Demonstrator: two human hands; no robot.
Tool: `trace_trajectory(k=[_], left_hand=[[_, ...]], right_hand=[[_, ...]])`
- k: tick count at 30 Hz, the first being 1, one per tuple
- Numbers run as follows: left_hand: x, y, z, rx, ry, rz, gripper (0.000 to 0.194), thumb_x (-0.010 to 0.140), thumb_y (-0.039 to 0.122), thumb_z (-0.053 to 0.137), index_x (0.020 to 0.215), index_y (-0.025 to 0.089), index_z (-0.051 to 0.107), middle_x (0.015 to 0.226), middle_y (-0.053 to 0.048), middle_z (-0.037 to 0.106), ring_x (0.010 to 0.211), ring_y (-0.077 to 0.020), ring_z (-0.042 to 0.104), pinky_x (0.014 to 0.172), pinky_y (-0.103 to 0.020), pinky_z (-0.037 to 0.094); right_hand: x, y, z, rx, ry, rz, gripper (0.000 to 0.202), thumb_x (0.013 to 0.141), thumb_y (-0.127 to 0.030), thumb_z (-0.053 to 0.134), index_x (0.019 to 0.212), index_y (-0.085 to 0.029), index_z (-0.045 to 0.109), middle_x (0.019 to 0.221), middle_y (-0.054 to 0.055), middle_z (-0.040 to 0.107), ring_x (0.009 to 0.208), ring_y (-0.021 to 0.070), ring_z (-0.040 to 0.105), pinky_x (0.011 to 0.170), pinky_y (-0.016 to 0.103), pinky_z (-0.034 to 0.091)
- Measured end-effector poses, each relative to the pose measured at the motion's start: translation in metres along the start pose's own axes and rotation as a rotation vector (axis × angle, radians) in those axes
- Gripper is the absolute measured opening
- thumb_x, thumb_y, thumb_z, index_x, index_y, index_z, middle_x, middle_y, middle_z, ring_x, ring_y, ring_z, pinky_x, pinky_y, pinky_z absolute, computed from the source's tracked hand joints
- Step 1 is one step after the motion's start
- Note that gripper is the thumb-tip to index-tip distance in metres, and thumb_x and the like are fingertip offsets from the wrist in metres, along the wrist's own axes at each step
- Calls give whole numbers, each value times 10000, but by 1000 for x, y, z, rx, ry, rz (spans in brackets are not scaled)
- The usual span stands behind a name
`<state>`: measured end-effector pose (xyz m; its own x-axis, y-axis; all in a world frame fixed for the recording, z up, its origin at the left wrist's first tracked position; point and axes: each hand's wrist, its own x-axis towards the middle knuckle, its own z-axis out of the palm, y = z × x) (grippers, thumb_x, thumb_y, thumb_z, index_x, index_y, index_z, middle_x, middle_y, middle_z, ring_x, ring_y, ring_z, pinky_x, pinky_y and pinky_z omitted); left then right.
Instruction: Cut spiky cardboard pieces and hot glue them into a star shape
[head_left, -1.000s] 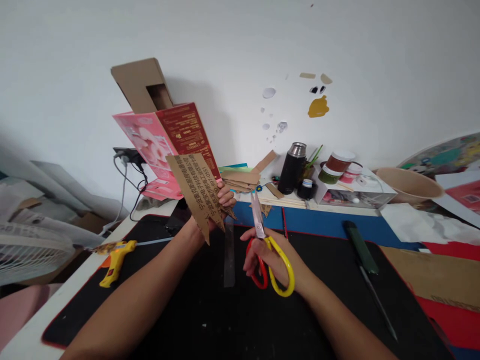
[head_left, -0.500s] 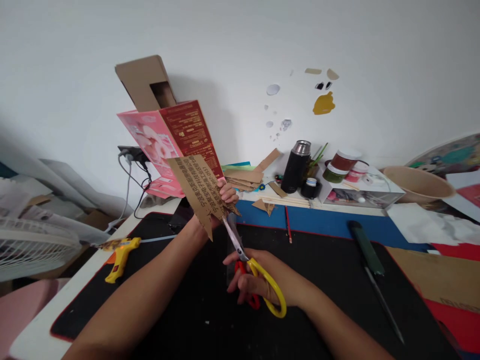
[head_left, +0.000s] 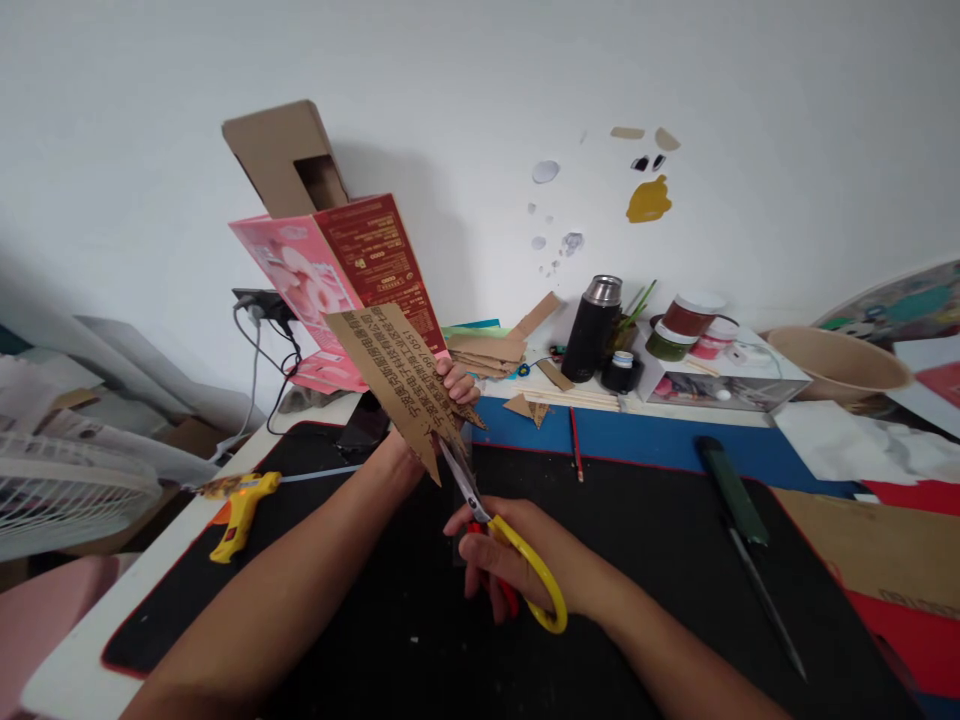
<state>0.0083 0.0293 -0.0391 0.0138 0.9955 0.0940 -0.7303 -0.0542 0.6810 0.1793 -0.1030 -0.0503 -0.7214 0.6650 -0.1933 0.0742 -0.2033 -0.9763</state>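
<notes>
One slip is risking a nick

Left of centre, my left grip (head_left: 456, 382) is pinching the printed cardboard (head_left: 384, 368) by its right side, above the worktop (head_left: 67, 655). Further right, my right grip (head_left: 551, 541) is holding the scissors (head_left: 508, 533), blades meeting the cardboard's near edge. A weak pinch could be letting it twist, bringing fingers against blades.

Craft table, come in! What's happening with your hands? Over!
Left hand gripping printed cardboard. Right hand holding scissors, blades at cardboard's lower edge. Pink box behind, not blocking blades.
</notes>
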Motion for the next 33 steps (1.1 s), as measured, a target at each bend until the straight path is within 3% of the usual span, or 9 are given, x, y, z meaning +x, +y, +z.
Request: trace_trajectory(k=[8, 15, 22, 33], left_hand=[[12, -1, -14, 5, 13, 21, 378, 1041, 330, 528, 681, 220, 493, 649, 16, 323, 551, -142, 318, 579, -292, 353], [13, -10, -25, -50, -72, -57, 307, 1017, 335, 561, 731, 226, 530, 693, 1, 407, 590, -150, 402, 619, -307, 400], [17, -21, -25, 6, -13, -103, 395, 1024, 385, 532, 668, 228, 466, 651, 6, 340, 563, -164, 334, 598, -324, 336], [9, -25, -17, -13, -30, -91, 462, 997, 398, 585, 617, 221, 390, 629, 5, 308, 560, -166, 310, 590, -324, 319]], right_hand=[[-1, -6, 2, -22, -2, 18, 674, 888, -817, 657, 1131, -189, 624, 723, -17, 697, 427, 91, 580, 416, 170, 418], [-1, -5, 2, -14, 6, 18, 643, 901, -798, 660, 1120, -193, 628, 717, -21, 693, 430, 97, 587, 423, 177, 425], [0, 0, 3, -4, 16, 19, 613, 922, -769, 663, 1128, -192, 642, 719, -22, 699, 428, 94, 583, 400, 166, 410], [5, 14, 4, 71, 26, -22, 636, 960, -784, 609, 1164, -182, 614, 697, -19, 694, 428, 96, 589, 389, 152, 398]])
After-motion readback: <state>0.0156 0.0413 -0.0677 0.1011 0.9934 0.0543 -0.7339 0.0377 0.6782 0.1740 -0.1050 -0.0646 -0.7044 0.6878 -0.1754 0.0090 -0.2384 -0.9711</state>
